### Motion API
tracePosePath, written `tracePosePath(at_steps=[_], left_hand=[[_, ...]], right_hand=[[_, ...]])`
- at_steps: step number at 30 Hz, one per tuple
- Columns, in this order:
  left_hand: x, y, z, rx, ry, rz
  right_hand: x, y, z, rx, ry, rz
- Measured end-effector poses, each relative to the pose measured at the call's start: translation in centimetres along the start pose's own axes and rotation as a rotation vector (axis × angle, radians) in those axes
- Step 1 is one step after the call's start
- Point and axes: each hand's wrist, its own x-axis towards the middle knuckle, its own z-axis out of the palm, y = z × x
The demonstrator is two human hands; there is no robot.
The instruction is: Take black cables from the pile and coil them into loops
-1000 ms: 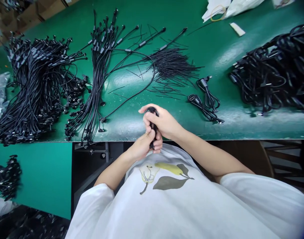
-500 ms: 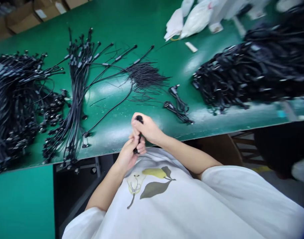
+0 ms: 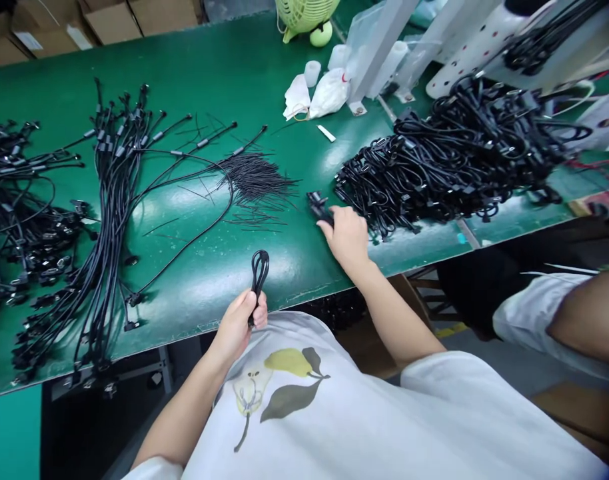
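My left hand point(image 3: 242, 320) is closed around a folded black cable point(image 3: 259, 270), its loops sticking up above the fist. At the table's front half, my right hand point(image 3: 348, 239) grips small bundled black cables point(image 3: 319, 205), with the ends poking out past the thumb and fingers. The palm hides much of these bundles. Just beyond that hand lies a large heap of bundled black cables point(image 3: 434, 163). Thin black ties point(image 3: 257, 177) are spread on the green table point(image 3: 194, 267) between the two sides.
Long loose cables point(image 3: 109, 193) lie in a bunch on the left, with another pile point(image 3: 19, 220) at the far left. White rolls, a bag point(image 3: 329, 92) and a metal post point(image 3: 384, 47) stand at the back. Another person's arm point(image 3: 589, 320) is at the right.
My hands have come apart; the left keeps the folded cable. My right hand has reached right and taken the small bundles, which are now closer to the heap. The view has shifted right.
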Motion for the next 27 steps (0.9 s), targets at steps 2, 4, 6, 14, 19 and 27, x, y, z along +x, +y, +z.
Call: tracePosePath(at_steps=[2,4,6,14,19,27], left_hand=[[-0.3,0.0,-0.1,-0.009,0.011,0.016],[-0.5,-0.1,-0.4,-0.007,0.029,0.038],[-0.5,-0.1,-0.8,0.032,0.048,0.062],[-0.4,0.2,-3.0,0.827,-0.050,0.107],[-2.2,0.5,-3.7,0.987,-0.140,0.086],[-1.1,1.6,-5.2,1.273,-0.145,0.219]], right_hand=[[0.9,-0.1,-0.3,-0.033,0.076,0.120],[0.9,-1.0,-1.3,-0.020,0.138,0.140],[-0.1,-3.0,-3.0,0.066,0.163,-0.028],[-5.7,-12.7,-6.2,0.052,-0.201,-1.234],[-5.2,-13.0,-4.5,0.043,-0.462,-1.336],[-5.0,-14.0,-3.2,0.093,-0.390,-1.298]])
